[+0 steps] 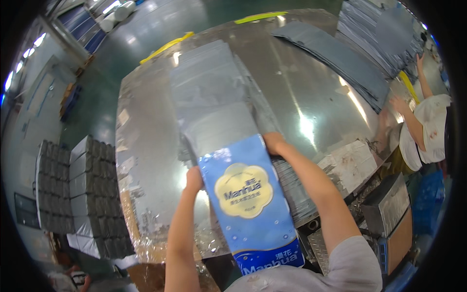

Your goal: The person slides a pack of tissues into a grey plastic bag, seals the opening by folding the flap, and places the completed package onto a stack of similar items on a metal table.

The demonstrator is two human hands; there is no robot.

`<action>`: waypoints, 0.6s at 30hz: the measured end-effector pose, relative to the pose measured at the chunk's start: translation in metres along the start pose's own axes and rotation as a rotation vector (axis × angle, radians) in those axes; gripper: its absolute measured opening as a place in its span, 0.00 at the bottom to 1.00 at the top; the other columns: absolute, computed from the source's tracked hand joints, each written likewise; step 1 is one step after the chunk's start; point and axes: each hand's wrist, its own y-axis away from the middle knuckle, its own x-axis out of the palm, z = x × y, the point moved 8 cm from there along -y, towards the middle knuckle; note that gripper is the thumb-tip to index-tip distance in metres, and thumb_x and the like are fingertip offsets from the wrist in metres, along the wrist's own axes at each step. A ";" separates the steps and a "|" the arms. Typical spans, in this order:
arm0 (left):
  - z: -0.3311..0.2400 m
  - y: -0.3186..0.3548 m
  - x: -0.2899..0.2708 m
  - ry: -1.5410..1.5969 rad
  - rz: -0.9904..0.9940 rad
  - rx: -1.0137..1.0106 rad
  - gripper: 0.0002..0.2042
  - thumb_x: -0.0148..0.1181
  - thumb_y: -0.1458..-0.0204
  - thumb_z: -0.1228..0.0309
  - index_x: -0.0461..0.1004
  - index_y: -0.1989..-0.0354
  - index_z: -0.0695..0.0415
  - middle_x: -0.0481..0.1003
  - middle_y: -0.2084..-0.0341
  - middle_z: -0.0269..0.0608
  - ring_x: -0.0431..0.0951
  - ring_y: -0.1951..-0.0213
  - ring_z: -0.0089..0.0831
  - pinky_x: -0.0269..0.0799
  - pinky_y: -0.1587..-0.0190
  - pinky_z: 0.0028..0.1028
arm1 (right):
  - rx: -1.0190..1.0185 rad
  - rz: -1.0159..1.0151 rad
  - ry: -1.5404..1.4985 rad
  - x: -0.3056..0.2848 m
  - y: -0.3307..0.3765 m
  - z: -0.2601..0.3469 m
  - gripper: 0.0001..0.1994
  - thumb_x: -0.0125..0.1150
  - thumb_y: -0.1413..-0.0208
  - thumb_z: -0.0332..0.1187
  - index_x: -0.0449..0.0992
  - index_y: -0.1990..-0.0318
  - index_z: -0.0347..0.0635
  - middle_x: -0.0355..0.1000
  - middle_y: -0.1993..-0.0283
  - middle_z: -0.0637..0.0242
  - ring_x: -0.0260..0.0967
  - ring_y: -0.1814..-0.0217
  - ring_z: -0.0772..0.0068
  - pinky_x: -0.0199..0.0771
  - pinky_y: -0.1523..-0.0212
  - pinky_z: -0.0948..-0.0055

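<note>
And here the left hand (193, 179) and right hand (274, 144), well apart, meet opposite edges of the long blue printed plastic bag (251, 207), grips hidden, face-up at the shiny metal table's (146, 112) near side, seemingly mid-handling, the flat grey plastic stack (209, 73) remaining beyond.

- Centre: a blue bag (245, 197) with a cream flower shape, overlapping a stack of grey plastic sheets (209, 87).
- Left of the bag: left hand (193, 179) at its edge; upper right corner: right hand (273, 143); fingers mostly hidden.
- Upper right: dark folded sheets (335, 63) on the metal table (146, 107).
- Right edge: a co-worker's white sleeve (430, 129).
- Lower left: grey wrapped packs (87, 194).
</note>
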 end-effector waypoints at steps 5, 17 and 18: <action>-0.017 0.118 0.035 -0.056 0.156 -0.034 0.04 0.51 0.63 0.74 0.72 0.78 0.59 0.73 0.80 0.52 0.74 0.74 0.48 0.69 0.72 0.39 | -0.182 -0.063 0.123 0.033 0.112 0.023 0.07 0.52 0.61 0.30 0.75 0.77 0.38 0.71 0.72 0.49 0.68 0.67 0.47 0.67 0.65 0.57; -0.058 0.383 0.162 0.570 0.315 -0.078 0.05 0.53 0.59 0.72 0.71 0.76 0.60 0.72 0.83 0.47 0.74 0.79 0.39 0.69 0.76 0.35 | -0.015 0.339 -0.230 0.165 0.393 0.031 0.11 0.52 0.62 0.34 0.73 0.71 0.36 0.70 0.69 0.47 0.68 0.63 0.46 0.69 0.61 0.58; -0.063 0.370 0.152 0.788 0.372 -0.181 0.05 0.53 0.57 0.72 0.71 0.77 0.61 0.72 0.84 0.46 0.74 0.79 0.37 0.69 0.76 0.34 | -0.028 0.226 -0.339 0.156 0.386 0.044 0.12 0.52 0.61 0.34 0.73 0.70 0.36 0.70 0.68 0.47 0.68 0.62 0.46 0.68 0.60 0.58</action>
